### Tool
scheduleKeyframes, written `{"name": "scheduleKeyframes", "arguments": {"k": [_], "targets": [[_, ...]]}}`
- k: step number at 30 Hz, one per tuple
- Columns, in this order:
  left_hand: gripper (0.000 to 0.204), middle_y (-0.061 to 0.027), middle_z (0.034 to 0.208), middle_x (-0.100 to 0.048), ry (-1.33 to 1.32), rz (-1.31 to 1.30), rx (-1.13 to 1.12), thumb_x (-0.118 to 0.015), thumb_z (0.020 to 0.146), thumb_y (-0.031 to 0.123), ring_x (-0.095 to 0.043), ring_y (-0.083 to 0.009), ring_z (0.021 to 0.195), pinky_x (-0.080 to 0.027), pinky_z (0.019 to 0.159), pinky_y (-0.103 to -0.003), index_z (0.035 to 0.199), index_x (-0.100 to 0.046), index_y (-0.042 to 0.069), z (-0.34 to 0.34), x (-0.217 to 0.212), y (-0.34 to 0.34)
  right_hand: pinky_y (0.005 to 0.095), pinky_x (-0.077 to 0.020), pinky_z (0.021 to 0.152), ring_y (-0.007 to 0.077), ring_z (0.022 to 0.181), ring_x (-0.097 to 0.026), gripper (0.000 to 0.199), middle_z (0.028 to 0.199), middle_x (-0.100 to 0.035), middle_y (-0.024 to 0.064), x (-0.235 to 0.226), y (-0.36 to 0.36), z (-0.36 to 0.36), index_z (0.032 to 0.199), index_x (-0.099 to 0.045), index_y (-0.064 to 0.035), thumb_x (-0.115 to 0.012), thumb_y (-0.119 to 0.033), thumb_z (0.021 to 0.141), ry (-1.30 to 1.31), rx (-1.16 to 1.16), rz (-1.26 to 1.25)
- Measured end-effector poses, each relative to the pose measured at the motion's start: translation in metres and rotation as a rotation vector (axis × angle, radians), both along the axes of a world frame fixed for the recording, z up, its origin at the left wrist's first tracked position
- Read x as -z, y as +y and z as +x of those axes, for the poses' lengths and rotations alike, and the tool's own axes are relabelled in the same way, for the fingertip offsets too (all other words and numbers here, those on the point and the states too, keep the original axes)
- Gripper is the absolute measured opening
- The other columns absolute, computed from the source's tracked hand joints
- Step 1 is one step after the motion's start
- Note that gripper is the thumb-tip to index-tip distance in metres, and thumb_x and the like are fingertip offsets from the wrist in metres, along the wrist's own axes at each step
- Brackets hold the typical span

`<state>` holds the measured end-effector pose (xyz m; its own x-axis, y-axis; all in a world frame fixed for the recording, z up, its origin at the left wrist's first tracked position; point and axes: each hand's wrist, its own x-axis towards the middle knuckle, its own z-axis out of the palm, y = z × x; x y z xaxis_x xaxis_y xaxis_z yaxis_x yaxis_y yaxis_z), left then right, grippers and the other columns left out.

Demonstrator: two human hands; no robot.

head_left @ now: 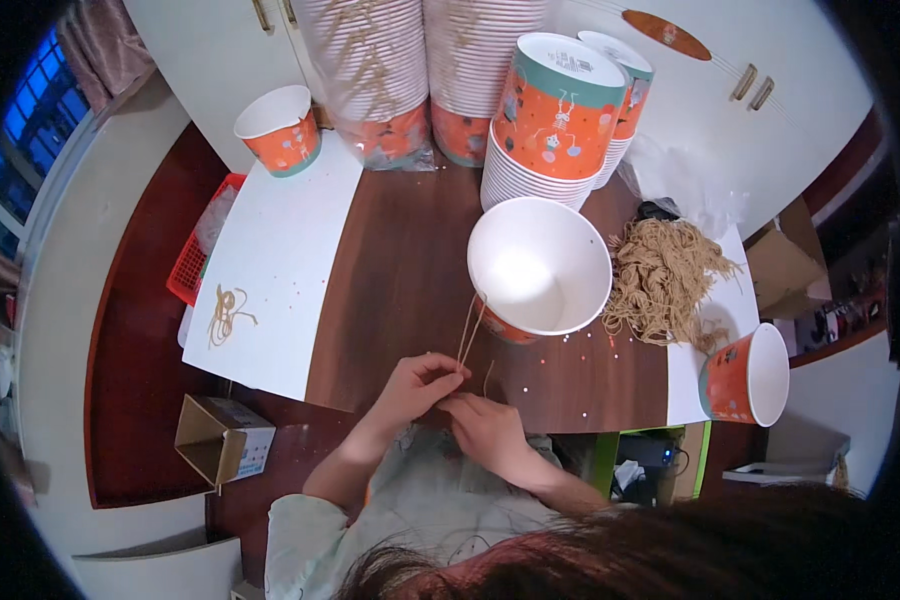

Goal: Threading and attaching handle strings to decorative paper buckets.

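Note:
A large paper bucket point(540, 265), white inside and orange outside, stands upright on the brown tabletop in front of me. Two strands of tan cord point(468, 330) run from the near left of its rim down to my left hand point(417, 390), whose thumb and fingers pinch them. Right beside it, my right hand point(488, 430) is closed with its fingertips against the left hand. A short loose cord end sticks up above the right fingers. Whatever is between those fingertips is hidden, but they appear to be on the same cord.
A heap of tan cords point(670, 280) lies to the right. Beyond the bucket rise upside-down stacked buckets point(555, 110) and bagged stacks point(370, 80). Single buckets stand far left point(280, 130) and near right point(747, 375). Loose cords point(230, 315) lie on the white left panel.

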<state>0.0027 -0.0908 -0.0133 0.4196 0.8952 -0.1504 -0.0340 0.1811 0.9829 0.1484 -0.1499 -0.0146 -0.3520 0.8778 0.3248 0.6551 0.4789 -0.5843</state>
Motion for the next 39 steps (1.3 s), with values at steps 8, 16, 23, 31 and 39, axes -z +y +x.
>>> {"name": "scheduleKeyframes", "arguments": {"k": [8,16,23,31,39], "targets": [[0.014,-0.0059,0.084,-0.063,-0.054,-0.088,-0.006,-0.055,0.082,0.006,-0.056,-0.0083,0.077,-0.046,0.068,-0.021,0.089,-0.063,-0.003,-0.001,0.009,-0.007,0.0349,-0.0464,0.051,0.0248,0.062,-0.057,0.016,0.069,-0.053,0.0072,0.0,-0.003,-0.002,0.083,-0.053,-0.0089,-0.056,-0.008,0.067,0.017,0.008,-0.017],[0.014,-0.008,0.082,-0.063,-0.121,-0.108,0.044,-0.056,0.082,0.007,-0.058,-0.0114,0.078,-0.046,0.071,-0.023,0.089,-0.062,-0.004,0.006,-0.008,0.005,0.0412,-0.0467,0.053,0.0301,0.062,-0.058,0.012,0.072,-0.058,0.0114,-0.005,-0.008,0.001,0.074,-0.054,-0.0064,-0.052,-0.018,0.071,-0.128,-0.288,-0.156],[0.016,-0.0083,0.081,-0.063,-0.265,-0.144,0.0,-0.057,0.082,0.01,-0.059,-0.0115,0.077,-0.045,0.068,-0.022,0.091,-0.062,-0.002,0.011,-0.017,0.026,0.0455,-0.0468,0.058,0.0359,0.066,-0.059,0.018,0.072,-0.059,0.0168,0.008,-0.022,-0.004,0.077,-0.057,-0.0051,-0.049,-0.021,0.074,-0.325,-0.685,-0.388],[0.014,-0.007,0.082,-0.064,-0.18,-0.024,0.084,-0.057,0.082,0.008,-0.058,-0.0103,0.078,-0.045,0.07,-0.023,0.089,-0.063,-0.003,0.017,-0.036,0.032,0.0468,-0.0461,0.065,0.038,0.071,-0.058,0.02,0.074,-0.059,0.0201,0.008,-0.017,-0.002,0.08,-0.059,-0.0027,-0.05,-0.018,0.072,-0.348,-0.797,-0.548],[0.02,-0.0007,0.064,-0.058,0.317,0.294,-0.001,-0.062,0.08,0.017,-0.048,-0.0033,0.061,-0.04,0.053,-0.022,0.07,-0.06,0.0,-0.002,-0.058,0.065,0.0436,-0.0447,0.063,0.034,0.077,-0.057,0.019,0.083,-0.06,0.0145,0.001,-0.01,0.057,0.094,-0.055,-0.0071,-0.049,-0.018,0.079,-0.267,-0.888,-0.599]]}}
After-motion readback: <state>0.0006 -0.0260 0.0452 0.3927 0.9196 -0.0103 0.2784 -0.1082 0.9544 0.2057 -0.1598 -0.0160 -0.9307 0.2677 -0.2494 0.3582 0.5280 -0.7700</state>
